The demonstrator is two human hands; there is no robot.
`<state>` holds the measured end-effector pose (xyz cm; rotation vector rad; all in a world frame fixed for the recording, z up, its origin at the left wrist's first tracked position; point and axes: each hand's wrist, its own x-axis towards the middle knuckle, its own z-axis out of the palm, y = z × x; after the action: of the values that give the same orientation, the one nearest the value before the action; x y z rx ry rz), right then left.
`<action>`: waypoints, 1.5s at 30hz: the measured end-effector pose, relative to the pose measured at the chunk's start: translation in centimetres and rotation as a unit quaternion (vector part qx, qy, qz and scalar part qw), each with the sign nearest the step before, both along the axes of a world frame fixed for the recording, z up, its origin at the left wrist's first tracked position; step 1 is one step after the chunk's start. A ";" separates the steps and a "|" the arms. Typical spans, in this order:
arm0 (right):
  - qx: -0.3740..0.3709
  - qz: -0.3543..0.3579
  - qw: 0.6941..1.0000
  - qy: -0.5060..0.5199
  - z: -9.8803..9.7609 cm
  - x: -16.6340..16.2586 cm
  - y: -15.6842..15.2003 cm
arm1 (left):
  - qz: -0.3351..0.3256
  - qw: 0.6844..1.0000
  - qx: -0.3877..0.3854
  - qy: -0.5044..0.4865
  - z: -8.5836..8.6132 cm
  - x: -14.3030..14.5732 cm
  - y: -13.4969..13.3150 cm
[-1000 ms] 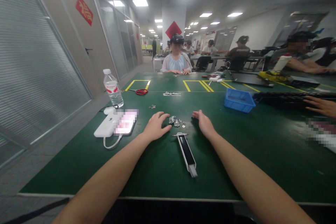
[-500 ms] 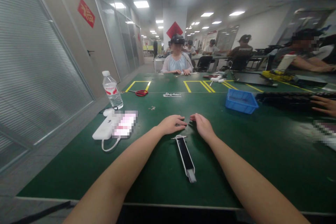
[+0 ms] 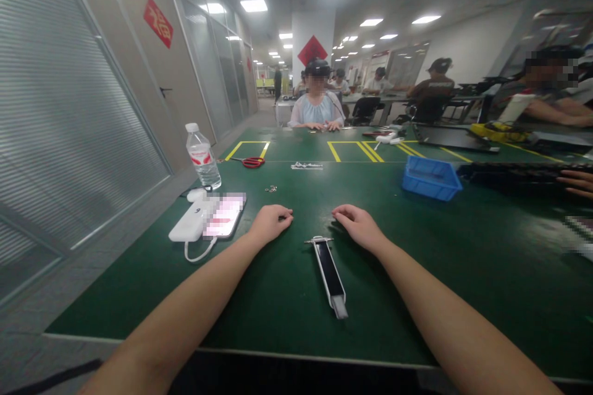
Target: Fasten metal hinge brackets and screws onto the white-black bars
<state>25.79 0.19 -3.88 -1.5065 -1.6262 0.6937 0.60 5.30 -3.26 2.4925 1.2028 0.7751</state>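
Note:
My left hand (image 3: 272,224) rests low over the green table (image 3: 259,315), its thumb and fingers curled until the tips nearly meet. Opposite it, my right hand (image 3: 356,225) has its fingertips drawn together, pointing left. Anything held in either hand is too small or too hidden to make out. Between my forearms lies a long, narrow device (image 3: 329,271) with a white frame and a dark, screen-like face. A thin metal rod crosses its far end, and a grey tab sticks out of its near end. Neither hand touches it.
Small metal rings (image 3: 271,188), scissors (image 3: 252,162) and small white pieces (image 3: 306,166) lie beyond my hands. A phone (image 3: 230,213), a white power bank (image 3: 194,220) and a water bottle (image 3: 204,157) stand left. A blue bin (image 3: 430,179) is right; a person (image 3: 317,105) sits opposite.
My hands have moved apart, the left mostly going left, away from the device's far end. Their fingers have curled in more. The view has shifted slightly; the device still lies on the table.

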 end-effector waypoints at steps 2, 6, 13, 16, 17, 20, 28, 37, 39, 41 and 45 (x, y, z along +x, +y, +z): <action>-0.005 0.050 0.998 -0.037 0.9 -0.4 -0.8 | 0.051 0.999 0.000 0.005 0.2 -1.5 -0.7; -0.015 0.159 0.979 -0.126 2.9 -1.6 -2.8 | 0.092 0.995 -0.027 -0.016 0.8 -2.6 -1.5; 0.019 0.213 0.962 -0.169 2.8 -3.4 -3.6 | 0.115 0.986 -0.082 -0.087 2.2 -3.7 -1.8; 0.017 0.188 0.967 -0.172 2.4 -4.1 -3.3 | 0.078 0.996 -0.035 0.034 2.4 -4.8 -2.2; 0.013 0.177 0.968 -0.176 2.4 -4.3 -3.2 | 0.065 0.996 -0.028 0.062 2.4 -5.0 -2.3; -0.010 0.152 0.970 -0.191 2.5 -4.8 -2.9 | 0.046 0.993 -0.024 0.106 2.3 -5.4 -2.3; -0.076 0.164 0.959 -0.217 3.2 -5.5 -1.6 | 0.058 0.994 -0.026 0.094 2.7 -5.2 -2.4; -0.018 0.145 0.969 -0.200 2.8 -5.2 -3.3 | 0.066 0.992 0.007 0.106 3.0 -5.1 -2.5; -0.015 0.152 0.968 -0.200 2.8 -5.1 -3.3 | 0.063 0.993 0.019 0.097 2.9 -5.2 -2.4; -0.015 0.151 0.967 -0.206 2.8 -5.1 -3.3 | 0.061 0.994 0.021 0.090 2.9 -5.3 -2.3; -0.021 0.149 0.965 -0.214 3.0 -5.2 -3.3 | 0.053 0.996 0.008 0.074 2.8 -5.5 -1.9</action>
<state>20.63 -3.15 -0.88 -1.5308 -2.2099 0.5895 -4.93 3.40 -0.47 2.5548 1.3936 0.6353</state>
